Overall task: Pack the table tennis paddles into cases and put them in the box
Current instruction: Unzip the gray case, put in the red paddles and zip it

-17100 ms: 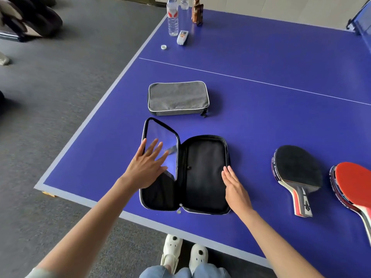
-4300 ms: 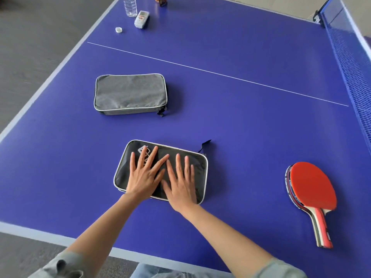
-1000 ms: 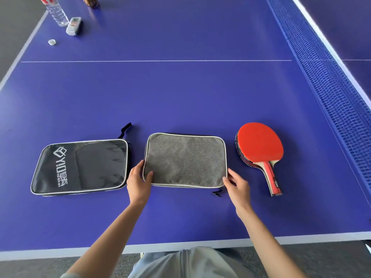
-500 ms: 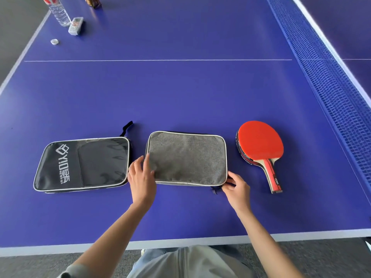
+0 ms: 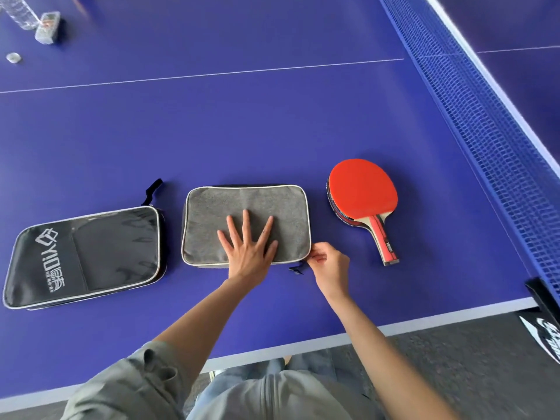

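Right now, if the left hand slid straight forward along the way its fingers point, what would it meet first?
The left hand lies flat on the grey case, fingers pointing away from the person. It would cross the case's far edge onto bare table; nothing else seems to lie in that line.

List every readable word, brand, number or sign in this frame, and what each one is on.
"YIO", white, with a cube-like logo, followed by characters and a smaller line I cannot read: on the black zippered paddle case.
Small white print on the handle of the red-faced wooden paddle: too small to read.
White graphic on the black net clamp: cut off, unreadable.
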